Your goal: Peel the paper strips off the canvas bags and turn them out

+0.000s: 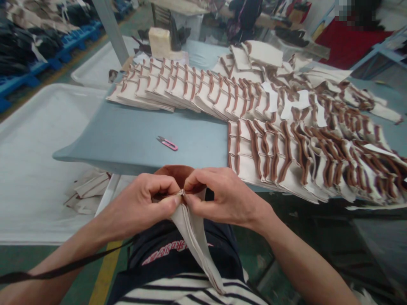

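In front of my body I hold a cream fabric piece with brown trim, pinched at its upper edge. My left hand grips it between thumb and fingers. Close against it, my right hand pinches the same edge from the other side. The rest of the cloth hangs down over my dark apron, with a brown part showing behind my fingers. Beyond my hands, pink-handled thread snips lie on the blue table.
Rows of cream fabric pieces with brown edges fill the table's back and right. White paper slips lie on them. A white bin at left holds more pieces. A metal post rises at the far left corner.
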The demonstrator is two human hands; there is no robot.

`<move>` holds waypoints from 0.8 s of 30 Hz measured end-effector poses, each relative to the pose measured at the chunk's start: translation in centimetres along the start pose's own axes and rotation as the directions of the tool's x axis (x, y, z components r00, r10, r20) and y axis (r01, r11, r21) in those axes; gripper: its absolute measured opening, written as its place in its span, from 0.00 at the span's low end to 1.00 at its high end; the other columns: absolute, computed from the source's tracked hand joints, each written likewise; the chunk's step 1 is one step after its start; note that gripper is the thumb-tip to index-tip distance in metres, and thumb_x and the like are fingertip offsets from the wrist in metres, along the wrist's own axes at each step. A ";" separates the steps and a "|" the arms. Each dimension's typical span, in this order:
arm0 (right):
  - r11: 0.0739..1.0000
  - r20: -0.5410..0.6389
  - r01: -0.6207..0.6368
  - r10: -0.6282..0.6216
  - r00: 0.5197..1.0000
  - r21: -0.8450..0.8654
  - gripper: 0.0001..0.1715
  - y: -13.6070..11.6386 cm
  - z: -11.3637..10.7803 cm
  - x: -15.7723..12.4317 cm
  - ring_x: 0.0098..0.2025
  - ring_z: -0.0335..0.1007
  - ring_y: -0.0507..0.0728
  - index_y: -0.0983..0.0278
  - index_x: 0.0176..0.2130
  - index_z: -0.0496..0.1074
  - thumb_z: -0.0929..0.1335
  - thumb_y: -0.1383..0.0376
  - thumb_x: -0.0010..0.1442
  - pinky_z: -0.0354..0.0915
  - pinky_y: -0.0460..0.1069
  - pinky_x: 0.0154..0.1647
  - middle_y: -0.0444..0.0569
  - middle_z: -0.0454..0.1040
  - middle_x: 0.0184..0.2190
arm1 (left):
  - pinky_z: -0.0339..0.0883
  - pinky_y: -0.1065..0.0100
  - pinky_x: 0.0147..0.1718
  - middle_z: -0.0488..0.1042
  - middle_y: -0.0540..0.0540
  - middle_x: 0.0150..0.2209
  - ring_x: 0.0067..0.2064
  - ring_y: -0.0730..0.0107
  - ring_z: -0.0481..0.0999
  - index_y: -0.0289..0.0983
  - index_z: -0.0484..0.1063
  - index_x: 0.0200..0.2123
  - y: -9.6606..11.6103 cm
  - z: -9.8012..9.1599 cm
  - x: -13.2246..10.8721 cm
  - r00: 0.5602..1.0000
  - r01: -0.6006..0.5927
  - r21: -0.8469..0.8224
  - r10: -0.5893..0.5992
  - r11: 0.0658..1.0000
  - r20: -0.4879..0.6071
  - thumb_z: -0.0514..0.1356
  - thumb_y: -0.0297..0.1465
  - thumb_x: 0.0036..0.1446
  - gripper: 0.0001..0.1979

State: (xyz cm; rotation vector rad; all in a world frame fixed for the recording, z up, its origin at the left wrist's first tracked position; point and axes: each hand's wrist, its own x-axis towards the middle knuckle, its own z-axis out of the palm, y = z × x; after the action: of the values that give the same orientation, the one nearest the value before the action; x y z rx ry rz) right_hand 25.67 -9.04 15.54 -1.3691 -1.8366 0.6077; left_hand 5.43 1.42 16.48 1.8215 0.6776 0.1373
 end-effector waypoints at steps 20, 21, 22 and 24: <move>0.880 0.022 -0.339 0.352 0.936 0.333 0.05 -0.8 2.2 -0.4 0.26 0.65 0.49 0.63 0.31 0.73 0.68 0.65 0.59 0.60 0.44 0.28 0.41 0.74 0.25 | 0.52 0.74 0.23 0.62 0.56 0.20 0.23 0.75 0.60 0.38 0.70 0.22 -0.7 0.0 0.2 0.999 -0.049 0.031 0.049 0.998 0.008 0.60 0.39 0.57 0.15; 0.901 0.006 -0.315 0.329 0.944 0.298 0.04 -1.0 2.0 -0.4 0.26 0.66 0.49 0.62 0.31 0.73 0.68 0.66 0.59 0.60 0.44 0.29 0.41 0.74 0.25 | 0.52 0.74 0.23 0.64 0.56 0.20 0.23 0.75 0.61 0.37 0.71 0.22 -0.7 -0.1 0.2 0.998 -0.063 0.067 0.063 0.996 -0.007 0.60 0.38 0.58 0.15; 0.918 -0.005 -0.295 0.308 0.951 0.265 0.04 -1.2 1.9 -0.3 0.27 0.66 0.49 0.62 0.31 0.73 0.68 0.66 0.60 0.60 0.44 0.29 0.41 0.74 0.26 | 0.53 0.74 0.23 0.65 0.55 0.20 0.23 0.75 0.61 0.37 0.72 0.22 -0.7 -0.3 0.1 0.996 -0.081 0.097 0.083 0.992 -0.015 0.60 0.37 0.58 0.14; 0.933 -0.010 -0.277 0.287 0.958 0.228 0.05 -1.5 1.6 -0.2 0.27 0.66 0.49 0.62 0.31 0.72 0.69 0.67 0.60 0.59 0.44 0.29 0.41 0.74 0.25 | 0.54 0.74 0.24 0.67 0.55 0.20 0.23 0.75 0.63 0.37 0.74 0.24 -0.7 -0.6 0.0 0.993 -0.118 0.123 0.119 0.985 -0.006 0.59 0.36 0.58 0.14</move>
State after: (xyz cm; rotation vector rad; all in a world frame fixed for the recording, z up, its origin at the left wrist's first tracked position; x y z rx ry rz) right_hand 23.51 -9.64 15.64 -1.4889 -1.4947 0.8977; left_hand 4.88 2.08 16.05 1.9816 0.5984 0.1908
